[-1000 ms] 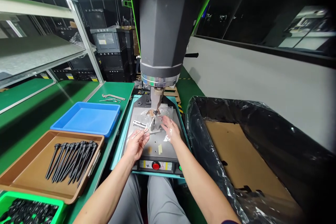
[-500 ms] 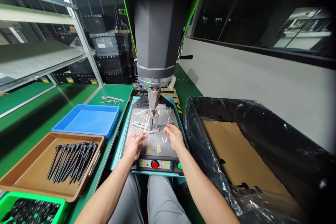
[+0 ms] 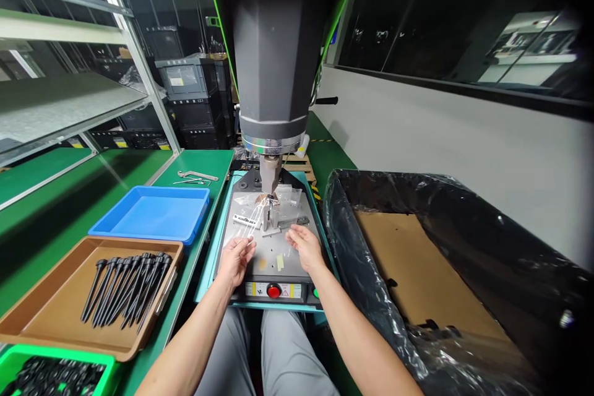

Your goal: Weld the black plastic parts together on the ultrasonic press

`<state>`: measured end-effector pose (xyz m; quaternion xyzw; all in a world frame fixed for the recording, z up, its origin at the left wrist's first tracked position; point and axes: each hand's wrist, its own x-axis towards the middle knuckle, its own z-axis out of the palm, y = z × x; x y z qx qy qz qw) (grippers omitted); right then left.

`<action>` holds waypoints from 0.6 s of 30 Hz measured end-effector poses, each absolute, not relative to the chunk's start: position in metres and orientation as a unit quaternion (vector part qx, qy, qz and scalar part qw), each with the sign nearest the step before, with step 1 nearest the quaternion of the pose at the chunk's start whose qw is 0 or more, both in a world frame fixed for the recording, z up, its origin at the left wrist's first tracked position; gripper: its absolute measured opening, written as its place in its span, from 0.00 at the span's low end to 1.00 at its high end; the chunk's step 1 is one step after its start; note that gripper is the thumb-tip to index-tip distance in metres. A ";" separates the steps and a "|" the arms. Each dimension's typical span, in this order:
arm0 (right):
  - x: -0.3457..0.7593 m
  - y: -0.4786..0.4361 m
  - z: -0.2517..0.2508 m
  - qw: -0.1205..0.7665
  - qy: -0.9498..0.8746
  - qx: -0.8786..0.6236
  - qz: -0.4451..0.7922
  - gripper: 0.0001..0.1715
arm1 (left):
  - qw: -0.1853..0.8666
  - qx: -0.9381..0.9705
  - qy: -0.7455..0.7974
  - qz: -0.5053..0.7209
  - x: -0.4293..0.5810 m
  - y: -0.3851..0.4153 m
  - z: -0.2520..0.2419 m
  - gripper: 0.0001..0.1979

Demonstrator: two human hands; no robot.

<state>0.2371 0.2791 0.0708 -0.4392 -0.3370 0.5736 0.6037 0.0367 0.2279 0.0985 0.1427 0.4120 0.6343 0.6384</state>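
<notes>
Thin white strands [image 3: 257, 215] run from a small black part at the metal fixture [image 3: 267, 218] down to my left hand [image 3: 236, 258], whose thumb and fingers are pinched at their lower ends. Opposite it, my right hand [image 3: 304, 245] hovers over the metal plate [image 3: 255, 265] with fingers curved and apart, nothing visible in them. Directly above the fixture is the grey tip [image 3: 270, 174] of a large dark machine head [image 3: 273, 62]. The exact contact at the tip is too small to make out.
A red button [image 3: 273, 291] and partly covered green button [image 3: 316, 292] are on the machine's front. Left are a blue tray [image 3: 151, 213], a brown tray [image 3: 55, 297] with black rods [image 3: 127, 288], and a green bin [image 3: 114, 374]. A black-lined box [image 3: 343, 229] stands right.
My right hand has moved slightly left, and the white strand that was by its fingers is no longer seen there. My left hand has shifted slightly left and down. The view has shifted a little.
</notes>
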 end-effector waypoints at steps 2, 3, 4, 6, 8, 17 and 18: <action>0.238 0.277 0.070 0.603 -0.330 -0.438 0.579 0.30 | 0.642 0.130 0.409 0.635 0.035 0.228 0.096 0.13; 0.238 0.276 0.069 0.602 -0.329 -0.438 0.581 0.30 | 0.644 0.126 0.408 0.635 0.034 0.228 0.095 0.12; 0.239 0.275 0.069 0.600 -0.329 -0.440 0.582 0.30 | 0.646 0.122 0.407 0.634 0.034 0.228 0.094 0.12; 0.239 0.273 0.068 0.593 -0.332 -0.448 0.581 0.30 | 0.649 0.110 0.410 0.632 0.033 0.229 0.091 0.12; 0.240 0.270 0.067 0.586 -0.334 -0.459 0.579 0.31 | 0.651 0.090 0.419 0.627 0.032 0.228 0.088 0.13; 0.288 0.236 0.035 0.597 -0.390 -0.581 0.393 0.30 | 0.474 0.104 0.570 0.663 -0.017 0.183 0.059 0.14; 0.298 0.227 0.028 0.580 -0.414 -0.614 0.338 0.29 | 0.411 0.152 0.600 0.669 -0.025 0.174 0.053 0.15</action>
